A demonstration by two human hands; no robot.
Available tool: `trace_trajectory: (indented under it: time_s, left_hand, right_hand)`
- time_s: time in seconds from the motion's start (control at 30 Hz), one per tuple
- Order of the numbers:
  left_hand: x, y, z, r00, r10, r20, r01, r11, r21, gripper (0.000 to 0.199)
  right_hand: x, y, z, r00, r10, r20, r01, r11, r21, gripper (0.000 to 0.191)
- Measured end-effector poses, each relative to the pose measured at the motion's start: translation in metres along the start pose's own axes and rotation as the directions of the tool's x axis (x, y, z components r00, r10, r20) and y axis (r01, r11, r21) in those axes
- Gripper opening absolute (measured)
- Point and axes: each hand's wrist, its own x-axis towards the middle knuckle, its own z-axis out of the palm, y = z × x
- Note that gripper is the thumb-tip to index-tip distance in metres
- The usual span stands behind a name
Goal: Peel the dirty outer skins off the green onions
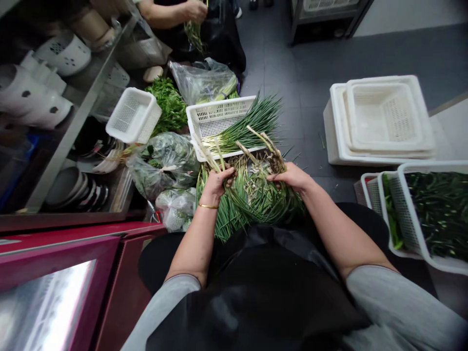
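Observation:
My left hand (pixel 220 181) is closed around a few green onions with pale, clean-looking stems (pixel 206 155) that point up and away from me. My right hand (pixel 290 176) grips a bunch of green onions whose brown, dirty root ends (pixel 275 157) stick up past the fingers. Below both hands lies a big heap of loose green onions (pixel 237 214), long leaves toward me. Just beyond the heap, a white perforated basket (pixel 204 114) holds a bundle of green onions (pixel 244 126), its white ends at the left and its dark tips hanging over the right rim.
Bagged greens (pixel 164 163) and a small white basket (pixel 129 117) stand at left, by a dish shelf (pixel 84 112) and a red cabinet (pixel 120 292). Stacked white bins (pixel 380 117) and a basket of green peppers (pixel 438 214) are at right. Opposite, another person's hand (pixel 196 10) holds greens.

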Motion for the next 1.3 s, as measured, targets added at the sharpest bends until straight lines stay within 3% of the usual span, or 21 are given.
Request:
trace_trajectory:
  time_s: [0.23,0.4,0.5,0.67,0.9,1.03,1.13,1.2,1.3]
  left_hand:
    - [0.002,-0.027,0.044,0.999,0.038,0.024,-0.041,0.991,0.128,0.04]
    - [0.006,-0.03,0.044,0.998,0.038,0.05,-0.047,0.978,0.204,0.041]
    - [0.006,-0.027,0.035,0.996,0.026,0.081,-0.047,0.964,0.26,0.041]
    - [0.007,-0.011,0.01,0.997,0.006,0.074,-0.028,0.953,0.301,0.036]
    - [0.025,0.004,-0.052,0.981,0.058,-0.183,-0.033,0.99,0.137,0.03]
    - [0.039,-0.007,-0.076,0.929,0.041,-0.369,0.01,0.991,0.136,0.025]
    - [0.04,-0.02,-0.06,0.954,-0.012,-0.299,0.089,0.966,0.243,0.029]
    - [0.035,-0.029,-0.032,0.982,-0.024,-0.186,0.079,0.953,0.292,0.042]
    - [0.02,-0.04,0.014,0.998,0.028,-0.051,-0.016,0.973,0.231,0.052]
  right_hand:
    - [0.009,0.014,0.022,0.997,-0.013,-0.075,0.023,0.992,0.127,0.039]
    - [0.011,0.017,0.03,0.99,-0.074,-0.124,0.086,0.992,0.094,0.042]
    - [0.01,0.016,0.022,0.998,-0.033,-0.058,0.037,0.998,0.057,0.041]
    - [0.001,0.01,-0.008,0.993,0.073,0.09,-0.063,0.992,-0.112,0.036]
    - [-0.011,0.009,-0.067,0.982,0.156,0.107,-0.1,0.907,-0.409,0.038]
    - [-0.013,0.011,-0.102,0.988,0.149,0.044,-0.121,0.914,-0.388,0.039]
    - [-0.006,0.013,-0.096,0.996,0.08,-0.051,-0.087,0.983,-0.164,0.041]
    - [0.004,0.017,-0.071,0.996,0.061,-0.061,-0.061,0.998,0.008,0.04]
    - [0.018,0.027,-0.018,0.996,0.081,-0.043,-0.072,0.982,0.173,0.037]
